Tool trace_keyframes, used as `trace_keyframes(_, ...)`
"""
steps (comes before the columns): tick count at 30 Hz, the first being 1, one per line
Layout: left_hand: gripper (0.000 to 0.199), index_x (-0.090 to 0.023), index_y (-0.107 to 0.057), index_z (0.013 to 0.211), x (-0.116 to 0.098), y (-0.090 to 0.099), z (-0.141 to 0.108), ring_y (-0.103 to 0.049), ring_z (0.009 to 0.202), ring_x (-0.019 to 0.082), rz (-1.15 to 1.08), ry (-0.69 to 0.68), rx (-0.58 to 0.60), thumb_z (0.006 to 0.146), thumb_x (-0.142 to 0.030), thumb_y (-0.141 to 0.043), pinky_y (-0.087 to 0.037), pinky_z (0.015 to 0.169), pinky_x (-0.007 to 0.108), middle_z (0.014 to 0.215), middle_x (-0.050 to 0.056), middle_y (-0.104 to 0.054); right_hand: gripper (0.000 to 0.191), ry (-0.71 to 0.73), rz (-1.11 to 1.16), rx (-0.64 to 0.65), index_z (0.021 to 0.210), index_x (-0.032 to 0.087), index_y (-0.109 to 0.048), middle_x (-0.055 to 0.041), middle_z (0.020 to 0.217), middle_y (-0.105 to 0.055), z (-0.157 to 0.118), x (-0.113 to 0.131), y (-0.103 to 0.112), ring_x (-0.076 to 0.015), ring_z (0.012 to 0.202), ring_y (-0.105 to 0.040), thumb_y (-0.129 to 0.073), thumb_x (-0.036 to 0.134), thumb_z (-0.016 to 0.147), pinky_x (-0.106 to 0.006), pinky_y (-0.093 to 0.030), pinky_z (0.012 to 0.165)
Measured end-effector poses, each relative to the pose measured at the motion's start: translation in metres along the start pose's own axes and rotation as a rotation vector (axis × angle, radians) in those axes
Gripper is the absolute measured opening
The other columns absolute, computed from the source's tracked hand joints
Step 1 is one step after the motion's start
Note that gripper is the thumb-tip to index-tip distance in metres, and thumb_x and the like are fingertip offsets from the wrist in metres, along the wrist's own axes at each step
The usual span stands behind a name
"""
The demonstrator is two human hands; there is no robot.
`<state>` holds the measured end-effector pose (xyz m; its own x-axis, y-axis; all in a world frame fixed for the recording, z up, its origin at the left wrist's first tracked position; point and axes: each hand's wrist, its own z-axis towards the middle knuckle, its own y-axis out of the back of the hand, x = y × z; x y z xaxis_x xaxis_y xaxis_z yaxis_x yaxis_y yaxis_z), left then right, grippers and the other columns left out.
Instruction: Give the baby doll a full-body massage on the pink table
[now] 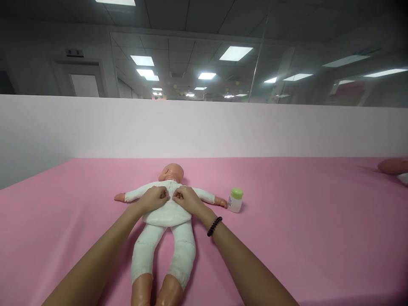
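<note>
A baby doll (168, 214) with a white cloth body lies stretched out on the pink surface, its arms spread and its head turned to the left. Both my hands rest on its upper torso, either side of the middle seam. The fingers of my left hand (155, 198) are curled in a pinch against the cloth. My right hand (187, 199), with a black beaded bracelet (214, 226) on the wrist, is pinched the same way, a small gap from the left. How much cloth lies between the fingertips is hidden.
A small jar (235, 200) with a green lid stands beside the doll's right-side hand. The pink padded surface (296, 221) ends at a low white wall (204, 129). Part of another doll-like object (392, 166) shows at the far right edge. Glass panels rise behind the wall.
</note>
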<state>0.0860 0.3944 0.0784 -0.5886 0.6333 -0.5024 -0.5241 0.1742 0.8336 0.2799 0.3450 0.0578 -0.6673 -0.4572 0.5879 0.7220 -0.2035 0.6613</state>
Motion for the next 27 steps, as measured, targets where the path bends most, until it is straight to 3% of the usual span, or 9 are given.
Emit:
trace_keyframes(4, 0.02, -0.021, -0.056, 0.078, 0.002, -0.003, 0.002, -0.056, 0.067, 0.018, 0.031, -0.001, -0.032, 0.086, -0.039, -0.051, -0.035, 0.061, 0.031, 0.073, 0.002, -0.063, 0.009, 0.072, -0.063, -0.044, 0.079, 0.015, -0.067, -0.0048, 0.09, -0.064, 0.0, -0.002, -0.003, -0.0161, 0.083, -0.059, -0.064, 0.009, 0.085, -0.03, -0.045, 0.079)
trace_keyframes(7, 0.019, -0.022, -0.055, 0.088, 0.004, -0.005, 0.003, -0.054, 0.062, 0.017, -0.038, 0.05, -0.103, 0.089, -0.039, -0.047, -0.033, 0.059, 0.029, 0.065, -0.002, -0.06, 0.006, 0.101, -0.051, -0.06, 0.088, 0.016, -0.067, -0.0069, 0.099, -0.064, 0.0, -0.004, -0.003, -0.0182, 0.092, -0.06, -0.063, 0.013, 0.089, -0.031, -0.045, 0.085)
trace_keyframes(13, 0.014, -0.021, -0.056, 0.08, 0.0, -0.009, 0.006, -0.062, 0.075, 0.021, 0.064, 0.098, -0.148, 0.087, -0.027, -0.046, -0.037, 0.066, 0.031, 0.081, 0.006, -0.069, 0.015, 0.01, -0.062, -0.049, 0.082, 0.017, -0.064, -0.0048, 0.087, -0.07, 0.005, -0.012, -0.008, -0.018, 0.081, -0.061, -0.056, 0.014, 0.093, -0.03, -0.043, 0.077)
trace_keyframes(18, 0.026, -0.02, -0.053, 0.114, -0.004, -0.012, 0.005, -0.066, 0.077, 0.023, 0.098, 0.155, -0.199, 0.094, -0.031, -0.039, -0.038, 0.064, 0.03, 0.082, 0.005, -0.07, 0.011, -0.079, 0.004, -0.112, 0.098, 0.019, -0.064, -0.0028, 0.086, -0.07, 0.012, -0.019, -0.012, -0.0167, 0.077, -0.063, -0.055, 0.014, 0.093, -0.027, -0.043, 0.072)
trace_keyframes(21, 0.024, -0.02, -0.055, 0.109, -0.004, -0.014, 0.009, -0.067, 0.084, 0.025, 0.193, 0.198, -0.177, 0.095, -0.032, -0.039, -0.039, 0.067, 0.03, 0.089, 0.009, -0.072, 0.009, -0.111, -0.087, -0.113, 0.091, 0.018, -0.064, -0.0042, 0.082, -0.067, 0.015, -0.018, -0.016, -0.0178, 0.074, -0.061, -0.056, 0.014, 0.092, -0.029, -0.044, 0.073)
trace_keyframes(24, 0.022, -0.019, -0.058, 0.101, -0.004, -0.015, 0.011, -0.068, 0.089, 0.027, 0.28, 0.228, -0.163, 0.093, -0.03, -0.04, -0.04, 0.069, 0.031, 0.093, 0.012, -0.073, 0.009, -0.11, -0.169, -0.163, 0.089, 0.016, -0.065, -0.0101, 0.095, -0.065, 0.015, -0.015, -0.02, -0.022, 0.091, -0.059, -0.056, 0.015, 0.093, -0.033, -0.044, 0.085)
trace_keyframes(27, 0.028, -0.018, -0.055, 0.111, -0.002, -0.016, 0.011, -0.068, 0.086, 0.029, 0.273, 0.246, -0.186, 0.094, -0.035, -0.039, -0.039, 0.067, 0.032, 0.09, 0.012, -0.072, 0.01, -0.034, -0.232, -0.216, 0.1, 0.015, -0.065, -0.0122, 0.108, -0.061, 0.015, -0.017, -0.023, -0.0231, 0.106, -0.055, -0.056, 0.018, 0.095, -0.034, -0.042, 0.097)
